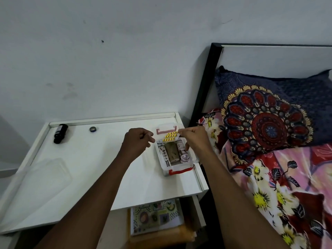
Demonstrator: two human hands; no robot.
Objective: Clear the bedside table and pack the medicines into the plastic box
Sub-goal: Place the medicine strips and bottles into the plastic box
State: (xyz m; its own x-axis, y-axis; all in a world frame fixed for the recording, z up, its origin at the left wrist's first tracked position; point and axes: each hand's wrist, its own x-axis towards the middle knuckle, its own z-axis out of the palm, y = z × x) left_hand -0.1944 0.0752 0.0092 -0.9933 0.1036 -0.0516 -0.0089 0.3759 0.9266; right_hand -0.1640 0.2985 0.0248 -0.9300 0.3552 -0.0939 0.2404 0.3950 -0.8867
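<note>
A clear plastic box (195,159) with red latches stands at the right side of the white bedside table (100,168). Inside it lie a tan roll (172,152), a white printed tube (182,151) and a flat medicine pack (165,159). My right hand (195,138) pinches a blister strip of yellow pills (170,137) over the box's far end. My left hand (137,142) hovers just left of the box with fingers curled and holds nothing. A dark bottle (60,133) lies on its side at the table's far left.
A small dark ring of tape (93,129) sits near the table's back edge. The clear box lid (48,174) lies at the front left. A shelf under the table holds a patterned book (156,215). The bed with pillow (269,112) is to the right.
</note>
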